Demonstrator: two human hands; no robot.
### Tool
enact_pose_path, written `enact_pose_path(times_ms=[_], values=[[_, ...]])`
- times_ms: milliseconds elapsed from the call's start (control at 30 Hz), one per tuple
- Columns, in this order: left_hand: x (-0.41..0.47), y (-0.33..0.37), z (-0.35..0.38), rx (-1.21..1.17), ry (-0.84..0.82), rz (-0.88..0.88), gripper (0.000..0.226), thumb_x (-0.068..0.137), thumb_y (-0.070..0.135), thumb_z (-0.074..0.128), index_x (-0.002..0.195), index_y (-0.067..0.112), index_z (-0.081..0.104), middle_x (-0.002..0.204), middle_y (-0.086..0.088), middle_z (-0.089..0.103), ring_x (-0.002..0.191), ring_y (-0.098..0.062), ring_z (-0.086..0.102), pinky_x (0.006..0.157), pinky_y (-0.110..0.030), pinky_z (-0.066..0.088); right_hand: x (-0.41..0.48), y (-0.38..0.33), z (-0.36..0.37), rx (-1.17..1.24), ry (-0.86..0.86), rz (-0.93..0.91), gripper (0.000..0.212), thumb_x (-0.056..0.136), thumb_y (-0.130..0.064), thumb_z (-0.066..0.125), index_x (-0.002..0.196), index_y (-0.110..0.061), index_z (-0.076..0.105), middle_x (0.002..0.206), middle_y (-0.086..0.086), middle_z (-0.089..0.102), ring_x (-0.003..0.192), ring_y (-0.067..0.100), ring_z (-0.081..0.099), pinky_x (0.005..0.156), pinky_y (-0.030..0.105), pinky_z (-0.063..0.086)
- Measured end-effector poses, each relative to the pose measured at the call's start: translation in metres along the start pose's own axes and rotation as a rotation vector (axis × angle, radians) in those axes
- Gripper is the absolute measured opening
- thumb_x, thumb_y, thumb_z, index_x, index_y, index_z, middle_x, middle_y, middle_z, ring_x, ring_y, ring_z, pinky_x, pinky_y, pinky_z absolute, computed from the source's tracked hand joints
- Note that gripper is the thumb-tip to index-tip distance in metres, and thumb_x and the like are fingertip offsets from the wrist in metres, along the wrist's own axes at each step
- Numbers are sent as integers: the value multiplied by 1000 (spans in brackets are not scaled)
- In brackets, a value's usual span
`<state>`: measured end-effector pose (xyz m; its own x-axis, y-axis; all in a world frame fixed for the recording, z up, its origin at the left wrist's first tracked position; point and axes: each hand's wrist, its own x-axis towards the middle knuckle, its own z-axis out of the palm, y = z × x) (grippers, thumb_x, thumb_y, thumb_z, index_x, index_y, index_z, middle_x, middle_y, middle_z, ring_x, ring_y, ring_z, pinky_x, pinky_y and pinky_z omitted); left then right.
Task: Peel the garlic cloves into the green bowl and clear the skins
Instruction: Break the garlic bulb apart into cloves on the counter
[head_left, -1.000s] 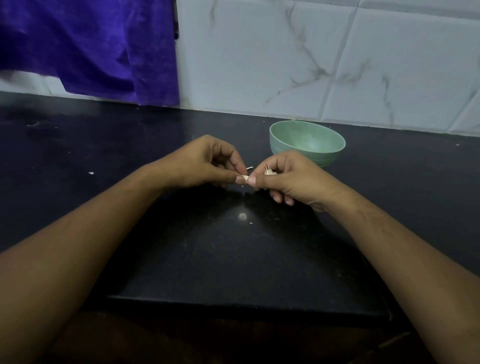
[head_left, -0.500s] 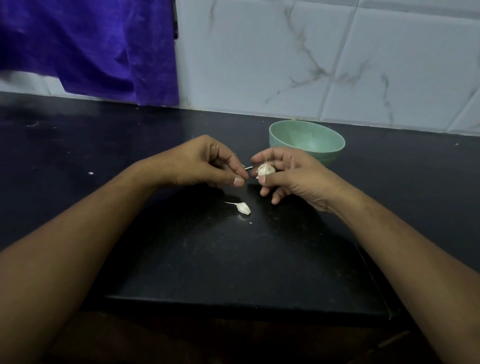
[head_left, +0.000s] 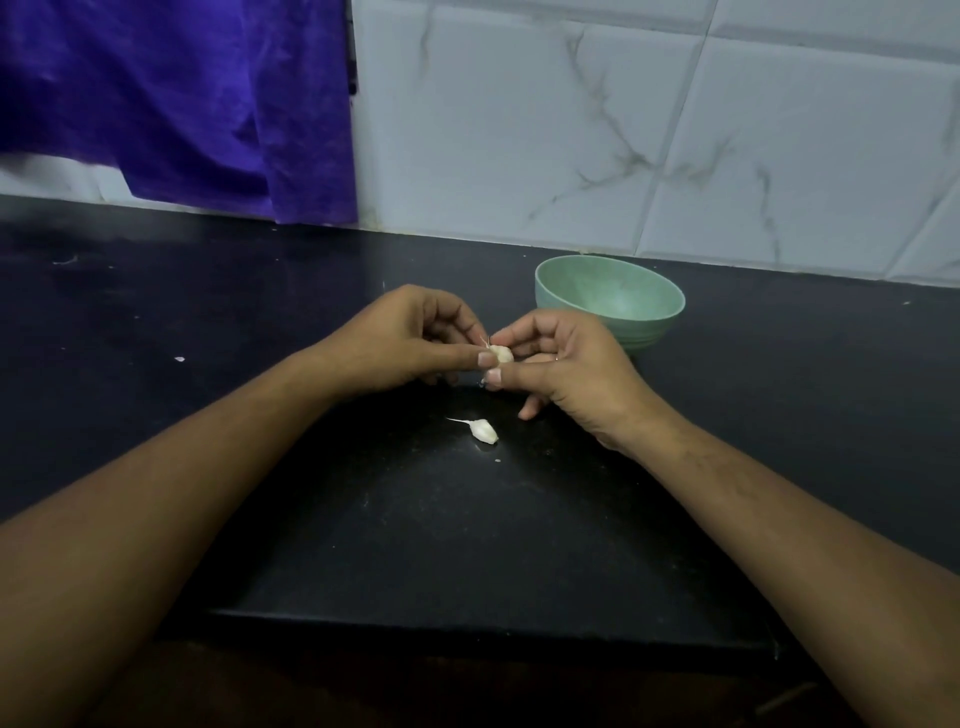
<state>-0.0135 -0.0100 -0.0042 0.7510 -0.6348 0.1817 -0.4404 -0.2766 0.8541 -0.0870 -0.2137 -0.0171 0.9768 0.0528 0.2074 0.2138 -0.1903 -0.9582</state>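
Observation:
A small white garlic piece (head_left: 501, 354) is held above the black counter, pinched between my left hand (head_left: 410, 340) and my right hand (head_left: 563, 364); both thumbs and forefingers close on it. A separate garlic clove (head_left: 483, 431) with a thin tail lies on the counter just below the hands. The green bowl (head_left: 613, 301) stands behind my right hand, upright; the part of its inside that shows holds nothing.
The black counter (head_left: 260, 322) runs back to a white tiled wall (head_left: 623, 130). A purple cloth (head_left: 182, 104) hangs at the back left. A tiny white scrap (head_left: 179, 359) lies left of my left arm. The counter's front edge (head_left: 493, 631) is near me.
A clove dropped from the hands onto the counter. My hands parted briefly, with the garlic in the right one, then came together again on it.

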Motion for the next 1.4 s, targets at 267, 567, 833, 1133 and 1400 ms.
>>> enact_pose_path(times_ms=[267, 567, 833, 1133, 1400], values=[[2, -4, 6, 6, 80, 43, 24, 88, 26, 81, 104, 10, 73, 87, -12, 78, 74, -15, 73, 63, -25, 58, 1, 2, 1, 120, 34, 48, 30, 85, 8, 77, 113, 2, 71, 90, 12, 78, 81, 23, 77, 67, 30, 64], [2, -4, 5, -60, 35, 14, 37, 79, 20, 88, 109, 7, 70, 98, -16, 78, 89, -34, 76, 79, -44, 61, -2, -2, 1, 200, 62, 84, 21, 85, 8, 76, 103, -2, 74, 93, 12, 80, 83, 23, 79, 73, 29, 64], [-1, -1, 5, 48, 60, 32, 38, 76, 23, 94, 101, 11, 69, 90, -11, 78, 88, -37, 77, 88, -59, 60, 0, -2, -1, 240, 25, 103, 18, 86, 8, 74, 99, -3, 75, 91, 11, 80, 82, 25, 79, 75, 33, 65], [0, -1, 10, 106, 99, 69, 34, 75, 26, 95, 97, 16, 70, 84, -6, 77, 75, -20, 74, 75, -40, 60, 3, -1, -3, 218, 7, 104, 25, 83, -1, 80, 106, 2, 71, 96, 18, 78, 79, 24, 77, 77, 36, 66], [-1, -2, 7, -111, 34, 23, 32, 80, 3, 85, 103, -7, 66, 95, -23, 78, 86, -31, 79, 75, -29, 65, 1, -3, -1, 179, 43, 106, 20, 86, 1, 78, 106, 3, 73, 95, 20, 78, 88, 34, 78, 79, 39, 64]])
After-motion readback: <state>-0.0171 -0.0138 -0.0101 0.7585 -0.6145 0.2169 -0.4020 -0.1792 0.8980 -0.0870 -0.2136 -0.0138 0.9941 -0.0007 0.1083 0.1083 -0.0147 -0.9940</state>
